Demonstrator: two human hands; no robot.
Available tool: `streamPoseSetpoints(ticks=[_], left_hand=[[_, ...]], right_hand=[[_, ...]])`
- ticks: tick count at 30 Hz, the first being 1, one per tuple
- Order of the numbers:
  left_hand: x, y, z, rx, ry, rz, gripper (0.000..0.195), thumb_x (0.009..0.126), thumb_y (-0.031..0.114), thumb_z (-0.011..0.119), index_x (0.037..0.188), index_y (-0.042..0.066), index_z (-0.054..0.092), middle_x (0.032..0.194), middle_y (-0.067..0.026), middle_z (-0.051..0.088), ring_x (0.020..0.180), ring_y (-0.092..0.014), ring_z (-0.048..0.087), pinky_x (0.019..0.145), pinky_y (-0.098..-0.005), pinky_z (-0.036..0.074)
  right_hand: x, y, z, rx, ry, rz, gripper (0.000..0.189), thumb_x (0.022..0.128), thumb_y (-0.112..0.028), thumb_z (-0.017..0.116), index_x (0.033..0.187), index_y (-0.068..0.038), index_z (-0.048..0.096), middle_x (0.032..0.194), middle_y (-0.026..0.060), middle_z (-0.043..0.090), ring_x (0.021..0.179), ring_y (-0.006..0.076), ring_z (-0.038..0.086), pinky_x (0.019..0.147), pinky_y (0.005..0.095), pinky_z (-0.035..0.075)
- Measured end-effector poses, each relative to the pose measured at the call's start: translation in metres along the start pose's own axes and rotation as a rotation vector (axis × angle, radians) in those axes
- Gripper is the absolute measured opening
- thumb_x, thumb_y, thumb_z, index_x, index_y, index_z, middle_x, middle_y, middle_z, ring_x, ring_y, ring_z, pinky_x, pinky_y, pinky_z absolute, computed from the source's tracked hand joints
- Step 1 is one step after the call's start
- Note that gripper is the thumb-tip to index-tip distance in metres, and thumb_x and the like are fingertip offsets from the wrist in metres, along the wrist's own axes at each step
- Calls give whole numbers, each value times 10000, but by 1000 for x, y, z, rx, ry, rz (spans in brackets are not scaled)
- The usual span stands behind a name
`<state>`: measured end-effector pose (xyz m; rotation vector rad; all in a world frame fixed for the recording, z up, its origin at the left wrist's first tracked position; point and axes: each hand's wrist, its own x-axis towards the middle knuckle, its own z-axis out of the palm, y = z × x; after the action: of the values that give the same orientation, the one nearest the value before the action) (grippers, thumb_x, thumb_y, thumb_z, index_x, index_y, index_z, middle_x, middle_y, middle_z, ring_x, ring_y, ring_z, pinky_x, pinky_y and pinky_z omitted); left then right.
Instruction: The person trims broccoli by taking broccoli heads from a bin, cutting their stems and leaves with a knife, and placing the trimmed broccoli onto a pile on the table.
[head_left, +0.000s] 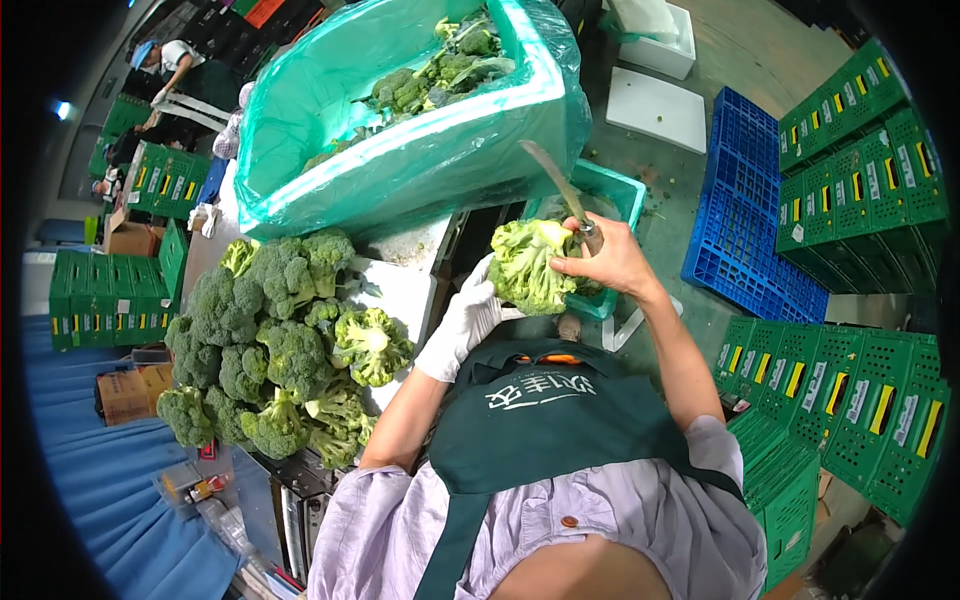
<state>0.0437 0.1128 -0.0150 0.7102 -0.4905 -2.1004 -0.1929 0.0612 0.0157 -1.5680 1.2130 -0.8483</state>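
Note:
My left hand (466, 319), in a white glove, holds a broccoli head (529, 274) in front of my apron, its pale underside with the branching stalks turned up. My bare right hand (616, 259) grips the handle of a knife with a curved blade (555, 174). The blade points up and away from me, and my right thumb touches the broccoli. To the left, a pile of broccoli heads (292, 349) rests by a white board (405, 289). Beyond the pile stands a foam box lined with green plastic film (420, 161), holding more broccoli and leaves.
A smaller green-lined box (628, 196) stands low behind my right hand. Blue pallets (731, 210) and stacked green crates (855, 180) line the right side. A white foam lid (656, 109) lies on the floor. At far left, a person (184, 64) bends forward.

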Motion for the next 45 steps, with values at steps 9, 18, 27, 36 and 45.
streamPoseSetpoints(ticks=[9,18,27,36,45], left_hand=[[12,11,-3,436,71,199,1040,612,70,803,1464,68,207,1350,-114,448,1220,-214,459,1019,-347,389],[4,31,22,1433,-42,444,952,609,209,836,1403,36,339,1481,-157,273,1359,-282,287,1092,-400,285],[3,17,6,906,267,341,775,622,64,755,1333,31,449,1306,-122,511,1171,-209,509,1000,-329,405],[0,22,-27,1369,379,685,592,601,65,761,1144,44,525,1302,-164,485,1167,-270,499,993,-367,390],[4,27,10,1768,563,1064,508,549,101,848,915,62,497,1309,-215,443,1206,-409,422,1002,-475,353]], right_hand=[[4,-29,2,-243,-350,-500,384,587,-62,738,938,-25,587,897,96,598,753,267,576,649,337,484],[3,-34,3,-136,-302,-475,381,609,-98,719,962,-12,602,872,108,597,681,255,578,622,353,478],[-9,-22,12,-187,146,-239,400,719,-148,751,1071,-47,589,937,82,661,601,160,559,590,294,473],[-62,9,6,-383,0,-8,241,789,-203,683,968,-75,585,697,186,626,680,391,618,617,441,503],[-89,4,36,-365,4,-67,237,801,-194,676,965,-72,557,766,157,648,686,366,629,608,433,515]])
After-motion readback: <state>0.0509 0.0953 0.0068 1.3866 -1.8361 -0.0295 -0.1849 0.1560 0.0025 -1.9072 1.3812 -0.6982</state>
